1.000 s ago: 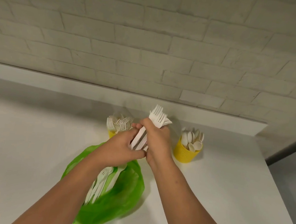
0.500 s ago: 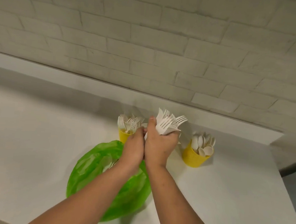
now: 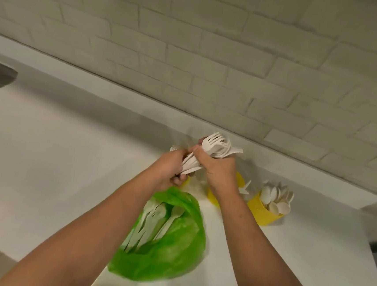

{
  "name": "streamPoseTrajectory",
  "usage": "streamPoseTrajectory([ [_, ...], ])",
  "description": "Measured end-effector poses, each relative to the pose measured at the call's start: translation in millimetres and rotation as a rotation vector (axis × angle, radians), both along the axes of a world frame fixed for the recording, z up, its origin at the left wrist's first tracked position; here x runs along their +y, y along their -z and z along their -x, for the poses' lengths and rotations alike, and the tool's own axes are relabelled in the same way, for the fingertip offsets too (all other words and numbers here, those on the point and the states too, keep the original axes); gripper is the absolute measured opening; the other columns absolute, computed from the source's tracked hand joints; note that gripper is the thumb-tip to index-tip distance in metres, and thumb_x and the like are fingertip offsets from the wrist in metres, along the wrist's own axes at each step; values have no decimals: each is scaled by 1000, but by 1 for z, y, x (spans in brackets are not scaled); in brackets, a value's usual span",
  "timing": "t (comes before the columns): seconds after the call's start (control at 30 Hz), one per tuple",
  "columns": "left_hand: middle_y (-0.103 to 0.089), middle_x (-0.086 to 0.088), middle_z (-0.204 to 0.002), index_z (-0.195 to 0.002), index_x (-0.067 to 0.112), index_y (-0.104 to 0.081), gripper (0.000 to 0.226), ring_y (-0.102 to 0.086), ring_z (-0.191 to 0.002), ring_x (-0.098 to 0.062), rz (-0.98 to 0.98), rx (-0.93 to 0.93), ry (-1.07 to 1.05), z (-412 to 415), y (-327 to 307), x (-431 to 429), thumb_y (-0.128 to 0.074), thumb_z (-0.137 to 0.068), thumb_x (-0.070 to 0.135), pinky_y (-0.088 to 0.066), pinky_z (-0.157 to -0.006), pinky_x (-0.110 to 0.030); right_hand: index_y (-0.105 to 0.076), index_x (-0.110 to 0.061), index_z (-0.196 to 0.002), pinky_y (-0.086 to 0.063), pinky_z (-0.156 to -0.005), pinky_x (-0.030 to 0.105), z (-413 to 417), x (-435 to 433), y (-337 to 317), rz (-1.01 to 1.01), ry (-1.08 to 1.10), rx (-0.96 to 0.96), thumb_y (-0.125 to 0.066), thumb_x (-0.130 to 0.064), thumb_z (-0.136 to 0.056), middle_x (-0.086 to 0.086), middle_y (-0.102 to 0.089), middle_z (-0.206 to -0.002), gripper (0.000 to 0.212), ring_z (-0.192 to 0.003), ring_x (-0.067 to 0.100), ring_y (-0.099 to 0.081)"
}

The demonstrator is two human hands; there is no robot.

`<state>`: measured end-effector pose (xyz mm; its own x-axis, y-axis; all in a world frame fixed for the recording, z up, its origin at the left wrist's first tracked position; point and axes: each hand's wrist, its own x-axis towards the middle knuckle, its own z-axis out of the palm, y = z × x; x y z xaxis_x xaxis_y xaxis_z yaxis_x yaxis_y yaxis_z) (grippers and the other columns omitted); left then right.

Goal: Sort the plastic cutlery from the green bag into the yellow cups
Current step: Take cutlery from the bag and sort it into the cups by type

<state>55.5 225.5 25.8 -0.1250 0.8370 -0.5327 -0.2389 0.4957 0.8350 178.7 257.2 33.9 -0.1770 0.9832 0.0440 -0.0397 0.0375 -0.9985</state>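
- Fingers of the right hand [image 3: 220, 171] curl tight round a bundle of white plastic forks [image 3: 215, 145], with the tines fanning out beyond its knuckles.
- Just beside it, touching, the left hand [image 3: 171, 166] closes on the handle ends of the same bundle.
- Below both wrists, a crumpled translucent green plastic bag [image 3: 172, 252] lies open on the white countertop [image 3: 54, 164], with more pale cutlery showing through it.
- Handling, as judged: the forks are very light, thin and stiff, but smooth enough to slide against each other. A loose grip would likely let the bundle splay or shed a piece.
- The best hold looks to be round the handles, squared up together, leaving the brittle-looking tines free. The bag is limp film and gives no support.
- Count: one bag and two hands, both occupied.
- Three yellow cups are at least partly in view. A textured yellow cup of white spoons [image 3: 266, 213] stands to the right of the right hand, and a second yellow cup [image 3: 212, 197] is half hidden behind that wrist. A yellow sliver [image 3: 187, 181] peeks out by the left hand.
- The forks in the bundle overlap and blur too much for a firm number, and the pieces in the bag are likewise several, not countable.
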Motion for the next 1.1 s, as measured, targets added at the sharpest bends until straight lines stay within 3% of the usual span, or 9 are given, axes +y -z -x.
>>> streamPoseTrajectory([
  [0.13,-65,-15,-79,-95,7,-64,35,-56,-48,-20,-20,-106,-155,15,8,2,-41,-104,32,-37,-39,-20,-72,-9,-75,-55,-65,25,13,12,-5,0,253,-65,-85,-11,-76,-2,-76,-71,13,-67,11,-73],
  [0.27,-63,-2,-80,-82,17,-63,19,-59,-70,-25,-238,444,-319,42,29,0,-53,-92,29,-46,-62,-37,-64,-16,-69,-52,-57,18,15,18,2,3,323,-119,-86,-12,-75,-8,-72,-64,22,-60,4,-69],
  [0.33,-61,-1,-102,-99,23,-62,13,-61,-93,-24,-341,691,-231,54,43,0,-63,-86,26,-50,-82,-37,-67,-11,-68,-52,-56,21,22,19,9,-19,290,-231,-83,-17,-73,-3,-73,-64,19,-62,10,-71],
  [0.43,-33,-7,-147,-154,33,-24,106,-36,-137,-25,-337,824,159,62,57,7,-79,-63,33,-38,-113,-40,-64,-7,-63,-46,-52,22,34,23,15,-32,324,-304,-79,-16,-71,-2,-67,-58,19,-52,9,-60],
  [0.5,-26,-9,-159,-161,34,2,135,-25,-146,-27,-328,816,297,64,61,14,-88,-59,32,-32,-118,-45,-62,-9,-62,-44,-51,22,40,28,16,-36,367,-317,-77,-16,-69,-5,-63,-56,18,-48,4,-55],
  [0.7,-49,10,-146,-159,43,5,151,-49,-134,-14,-366,714,362,68,84,37,-99,-49,38,-42,-113,-33,-59,-16,-65,-37,-47,12,49,36,16,-80,458,-334,-77,-18,-71,-9,-61,-56,20,-48,-7,-55],
  [0.77,-44,15,-136,-161,34,-5,143,-47,-125,-5,-388,712,336,67,88,38,-100,-54,32,-39,-103,-21,-56,-20,-62,-39,-50,9,48,37,12,-101,499,-280,-79,-14,-73,-12,-61,-56,26,-49,-11,-55],
  [0.87,-51,8,-133,-159,29,-21,130,-56,-118,-12,-412,722,297,69,96,41,-100,-56,32,-43,-95,-22,-61,-15,-64,-48,-55,18,44,32,16,-137,439,-243,-79,-11,-72,-8,-66,-60,20,-54,-1,-60],
  [1.1,-52,1,-117,-132,19,-58,87,-55,-104,-15,-414,867,348,70,99,51,-97,-56,35,-43,-88,-24,-65,-7,-78,-46,-55,14,40,31,34,-166,370,-354,-81,-12,-70,-7,-67,-66,18,-58,-5,-60],
])
